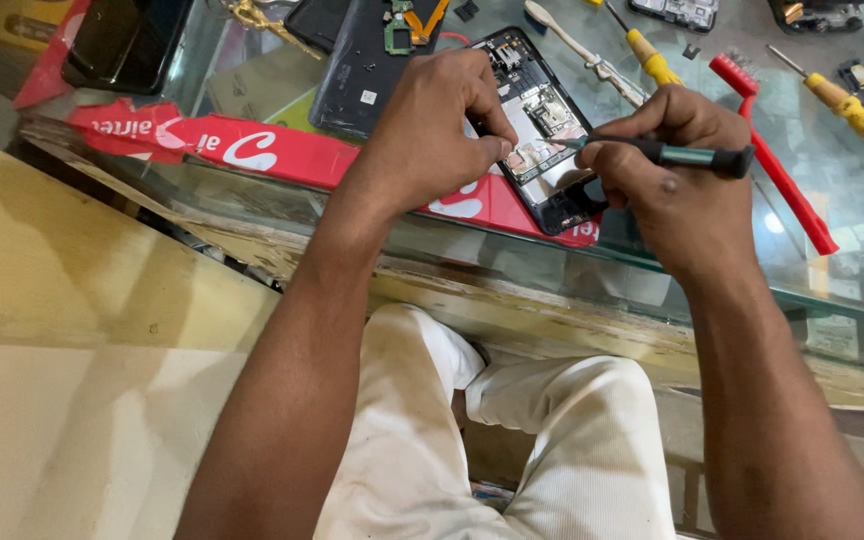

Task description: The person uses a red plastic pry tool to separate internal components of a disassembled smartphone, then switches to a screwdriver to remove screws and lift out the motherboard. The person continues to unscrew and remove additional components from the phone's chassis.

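At the near edge of the glass surface point(252, 205) lies an opened phone point(542, 130). The left hand point(432, 130) pinches its left side; the right hand point(662, 175) grips a screwdriver point(672, 155), tip on the phone's inside. Beyond the phone lie a red brush point(772, 150) and a dark back cover point(367, 65).

both forearms reach forward, wrists bent down. the left hand point(432, 125) pinches with thumb and forefinger; the right hand point(667, 180) is curled in a closed grip.
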Demonstrator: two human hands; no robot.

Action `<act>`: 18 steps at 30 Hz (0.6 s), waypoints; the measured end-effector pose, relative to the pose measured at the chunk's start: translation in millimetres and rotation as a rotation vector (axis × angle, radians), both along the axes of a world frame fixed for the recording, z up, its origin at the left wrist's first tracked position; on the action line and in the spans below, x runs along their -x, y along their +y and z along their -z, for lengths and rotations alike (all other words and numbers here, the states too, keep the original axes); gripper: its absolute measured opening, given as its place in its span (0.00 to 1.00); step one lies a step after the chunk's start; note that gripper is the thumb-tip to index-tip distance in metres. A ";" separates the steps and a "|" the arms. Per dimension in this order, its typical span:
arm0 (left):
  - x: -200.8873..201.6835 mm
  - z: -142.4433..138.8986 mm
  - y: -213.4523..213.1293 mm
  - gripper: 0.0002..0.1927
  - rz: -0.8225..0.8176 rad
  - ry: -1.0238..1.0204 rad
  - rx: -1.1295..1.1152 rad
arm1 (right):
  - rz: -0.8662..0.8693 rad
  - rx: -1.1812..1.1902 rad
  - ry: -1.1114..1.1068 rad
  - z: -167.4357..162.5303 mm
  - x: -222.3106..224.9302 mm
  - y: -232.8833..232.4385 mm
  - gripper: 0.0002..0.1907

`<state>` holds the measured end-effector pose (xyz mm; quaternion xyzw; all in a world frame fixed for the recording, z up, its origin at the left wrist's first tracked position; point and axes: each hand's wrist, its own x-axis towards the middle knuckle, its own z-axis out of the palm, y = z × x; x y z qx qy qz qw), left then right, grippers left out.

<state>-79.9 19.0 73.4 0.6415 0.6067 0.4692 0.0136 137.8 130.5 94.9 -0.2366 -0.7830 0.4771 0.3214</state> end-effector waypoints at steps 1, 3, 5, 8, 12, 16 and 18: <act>0.0 0.3 0.1 0.05 0.004 0.005 -0.011 | -0.055 -0.033 0.012 -0.4 -1.0 0.7 0.04; 0.2 0.5 0.4 0.04 0.010 0.016 -0.032 | -0.075 -0.060 0.001 0.0 -0.6 1.2 0.04; 0.3 0.1 0.2 0.05 0.014 0.009 -0.022 | 0.003 -0.046 -0.047 2.0 0.9 0.2 0.04; 0.0 -1.0 -1.1 0.05 0.002 -0.002 0.011 | 0.039 -0.058 -0.060 3.5 1.4 -0.4 0.05; -1.6 -2.1 -2.3 0.05 -0.009 -0.018 -0.002 | -0.039 -0.058 -0.009 1.8 -0.8 1.5 0.05; -2.0 -2.5 -2.6 0.05 -0.007 -0.020 0.007 | -0.038 -0.112 -0.042 3.4 0.6 1.1 0.04; -1.5 -2.7 -2.2 0.05 -0.017 -0.035 0.047 | -0.006 -0.071 -0.030 5.0 2.1 0.9 0.04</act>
